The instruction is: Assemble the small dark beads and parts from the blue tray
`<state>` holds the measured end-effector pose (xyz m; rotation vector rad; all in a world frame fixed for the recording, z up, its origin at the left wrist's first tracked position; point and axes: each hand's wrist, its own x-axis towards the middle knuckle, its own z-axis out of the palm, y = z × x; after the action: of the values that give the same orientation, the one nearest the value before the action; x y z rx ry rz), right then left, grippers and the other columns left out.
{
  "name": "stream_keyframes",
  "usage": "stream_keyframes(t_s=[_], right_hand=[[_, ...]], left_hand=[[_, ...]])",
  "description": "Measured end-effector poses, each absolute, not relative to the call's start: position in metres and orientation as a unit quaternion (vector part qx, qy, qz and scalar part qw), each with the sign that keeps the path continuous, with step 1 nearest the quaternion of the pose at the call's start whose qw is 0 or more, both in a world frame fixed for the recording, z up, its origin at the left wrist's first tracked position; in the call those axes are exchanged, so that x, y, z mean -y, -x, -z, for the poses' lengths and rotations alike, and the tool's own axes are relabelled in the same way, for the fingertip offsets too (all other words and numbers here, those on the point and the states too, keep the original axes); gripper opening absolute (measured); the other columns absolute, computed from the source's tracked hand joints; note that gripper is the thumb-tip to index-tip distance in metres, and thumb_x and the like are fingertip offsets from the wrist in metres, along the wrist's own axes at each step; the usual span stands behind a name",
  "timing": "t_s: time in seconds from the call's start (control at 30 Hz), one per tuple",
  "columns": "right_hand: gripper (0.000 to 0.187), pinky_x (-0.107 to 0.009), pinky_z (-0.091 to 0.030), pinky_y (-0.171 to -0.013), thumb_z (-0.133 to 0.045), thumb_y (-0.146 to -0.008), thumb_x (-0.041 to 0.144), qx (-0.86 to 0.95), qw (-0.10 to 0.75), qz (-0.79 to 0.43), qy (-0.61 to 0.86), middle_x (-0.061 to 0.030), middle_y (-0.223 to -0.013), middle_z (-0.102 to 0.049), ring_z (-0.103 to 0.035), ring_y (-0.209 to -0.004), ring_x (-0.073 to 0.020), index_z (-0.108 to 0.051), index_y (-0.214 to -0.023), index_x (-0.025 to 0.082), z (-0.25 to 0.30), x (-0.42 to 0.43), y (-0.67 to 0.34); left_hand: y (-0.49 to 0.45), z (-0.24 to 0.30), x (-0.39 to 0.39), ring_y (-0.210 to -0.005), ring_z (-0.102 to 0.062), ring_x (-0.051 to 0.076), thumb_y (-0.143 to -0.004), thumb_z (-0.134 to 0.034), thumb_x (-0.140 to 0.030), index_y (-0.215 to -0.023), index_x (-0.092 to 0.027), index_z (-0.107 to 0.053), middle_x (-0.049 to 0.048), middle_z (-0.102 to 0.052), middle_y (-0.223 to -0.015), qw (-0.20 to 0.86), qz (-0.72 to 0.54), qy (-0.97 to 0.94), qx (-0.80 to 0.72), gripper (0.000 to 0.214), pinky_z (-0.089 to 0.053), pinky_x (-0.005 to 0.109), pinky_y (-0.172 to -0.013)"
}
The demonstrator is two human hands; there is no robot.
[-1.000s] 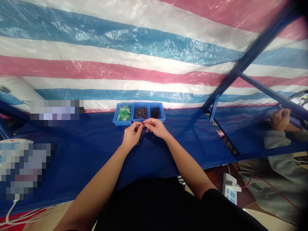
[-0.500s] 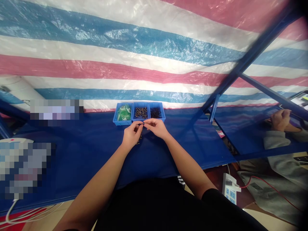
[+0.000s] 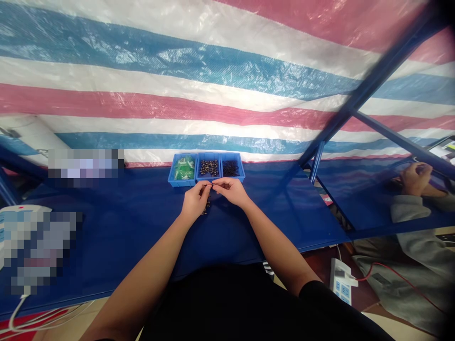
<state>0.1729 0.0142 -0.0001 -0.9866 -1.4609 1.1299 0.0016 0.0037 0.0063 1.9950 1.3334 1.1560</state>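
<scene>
My left hand (image 3: 194,201) and my right hand (image 3: 230,190) meet fingertip to fingertip over the blue table cover (image 3: 142,227), both pinched on a tiny dark part too small to make out. A small heap of dark parts (image 3: 205,207) lies on the cover just under my left hand. Right behind the hands stand three small blue bins in a row: the left bin (image 3: 182,169) holds green pieces, the middle bin (image 3: 208,167) holds dark and brass-coloured parts, the right bin (image 3: 232,168) holds black parts.
A striped red, white and blue tarp (image 3: 213,85) hangs behind the table. Blue metal frame bars (image 3: 359,99) cross at the right. Another person's hand (image 3: 414,177) and grey sleeve (image 3: 412,210) show at far right. A white power strip (image 3: 341,284) lies on the floor.
Both hands stay pinched together in the same spot; the view has shifted slightly. The other person's hand at the right has moved a little.
</scene>
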Motion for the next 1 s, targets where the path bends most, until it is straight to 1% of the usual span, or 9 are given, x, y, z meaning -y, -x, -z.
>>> stream_keyframes(t_s=[0.23,0.3,0.47,0.6,0.73,0.87,1.0], right_hand=[[0.033,-0.027,-0.052,-0.065,-0.069,-0.076,0.039,0.612,0.501,-0.454,0.41,-0.005,-0.081,-0.07,-0.063,-0.066,-0.013,-0.071,-0.099,0.016,-0.0038,-0.0104,-0.1721],[0.033,-0.027,-0.052,-0.065,-0.069,-0.076,0.039,0.613,0.502,-0.447,0.416,-0.0049,-0.08,-0.07,-0.062,-0.066,-0.013,-0.071,-0.099,0.016,-0.0037,-0.0109,-0.1725],[0.032,-0.026,-0.051,-0.063,-0.069,-0.076,0.039,0.609,0.508,-0.442,0.418,-0.0046,-0.079,-0.07,-0.061,-0.063,-0.0125,-0.071,-0.098,0.016,-0.0006,-0.0142,-0.1736],[0.031,-0.027,-0.051,-0.063,-0.069,-0.076,0.038,0.609,0.503,-0.449,0.417,-0.0051,-0.08,-0.07,-0.062,-0.064,-0.0126,-0.07,-0.098,0.016,-0.0001,-0.0138,-0.1729],[0.032,-0.028,-0.053,-0.065,-0.07,-0.075,0.037,0.603,0.496,-0.472,0.41,-0.0052,-0.082,-0.07,-0.063,-0.066,-0.0135,-0.07,-0.099,0.016,-0.0021,-0.0117,-0.1723],[0.033,-0.029,-0.055,-0.069,-0.073,-0.072,0.034,0.599,0.499,-0.481,0.401,-0.0053,-0.084,-0.071,-0.066,-0.072,-0.015,-0.07,-0.099,0.016,-0.0025,-0.0119,-0.1726],[0.032,-0.03,-0.055,-0.074,-0.074,-0.07,0.032,0.606,0.5,-0.47,0.402,-0.0055,-0.085,-0.071,-0.066,-0.076,-0.0157,-0.071,-0.097,0.016,-0.001,-0.0123,-0.1729]], left_hand=[[-0.0017,-0.0083,-0.0014,-0.057,-0.057,0.011,-0.093,-0.044,-0.041,-0.09,-0.019,-0.062,-0.0026,-0.062,-0.065,0.233,-0.402,-0.738,-0.49,0.029,-0.042,0.021,-0.059],[-0.0018,-0.0088,-0.0009,-0.058,-0.058,0.011,-0.093,-0.044,-0.041,-0.092,-0.019,-0.062,-0.0024,-0.062,-0.066,0.235,-0.405,-0.736,-0.489,0.028,-0.043,0.021,-0.06],[-0.0019,-0.0094,-0.0005,-0.061,-0.06,0.011,-0.091,-0.05,-0.041,-0.107,-0.021,-0.061,-0.0027,-0.064,-0.069,0.236,-0.422,-0.726,-0.489,0.027,-0.044,0.021,-0.061],[-0.0013,-0.0077,-0.0015,-0.06,-0.06,0.011,-0.091,-0.05,-0.04,-0.102,-0.022,-0.062,-0.0024,-0.064,-0.069,0.231,-0.421,-0.727,-0.49,0.025,-0.044,0.021,-0.06],[-0.0012,-0.0054,-0.0019,-0.06,-0.06,0.013,-0.092,-0.047,-0.041,-0.101,-0.021,-0.059,-0.0018,-0.063,-0.07,0.239,-0.415,-0.725,-0.495,0.025,-0.044,0.023,-0.06],[-0.0023,-0.0043,-0.001,-0.057,-0.06,0.013,-0.093,-0.044,-0.042,-0.101,-0.022,-0.056,-0.0024,-0.061,-0.067,0.258,-0.409,-0.721,-0.497,0.025,-0.043,0.023,-0.058],[-0.003,-0.0055,0.0,-0.056,-0.058,0.013,-0.094,-0.043,-0.041,-0.101,-0.022,-0.055,-0.0032,-0.06,-0.065,0.25,-0.398,-0.727,-0.5,0.024,-0.042,0.023,-0.058]])
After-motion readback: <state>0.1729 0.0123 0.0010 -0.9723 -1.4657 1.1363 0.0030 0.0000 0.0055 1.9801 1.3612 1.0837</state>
